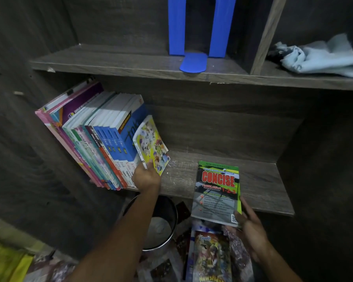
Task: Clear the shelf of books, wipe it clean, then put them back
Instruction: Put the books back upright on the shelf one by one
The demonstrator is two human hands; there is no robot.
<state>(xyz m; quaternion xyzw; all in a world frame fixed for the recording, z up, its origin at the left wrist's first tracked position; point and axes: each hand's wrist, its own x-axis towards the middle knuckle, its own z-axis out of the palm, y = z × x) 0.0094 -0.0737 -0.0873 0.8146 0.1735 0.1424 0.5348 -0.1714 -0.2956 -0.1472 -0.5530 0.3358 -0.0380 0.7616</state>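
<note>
A row of several books [94, 139] leans against the left wall on the lower wooden shelf [259, 186]. My left hand [146, 177] grips a thin yellow comic book [151, 144] by its bottom edge, resting it upright against the blue book at the row's right end. My right hand [251, 226] holds the green and red "CONCISE" book [218, 192] by its lower right corner, its cover facing me, at the shelf's front edge. A crumpled light blue cloth [318, 57] lies on the upper shelf at the right.
A blue bookend [194, 47] stands on the upper shelf [110, 62]. Below the lower shelf sit a round metal bin [161, 226] and more comics and books [210, 257] on the floor. Yellow fabric [6, 261] is at the bottom left.
</note>
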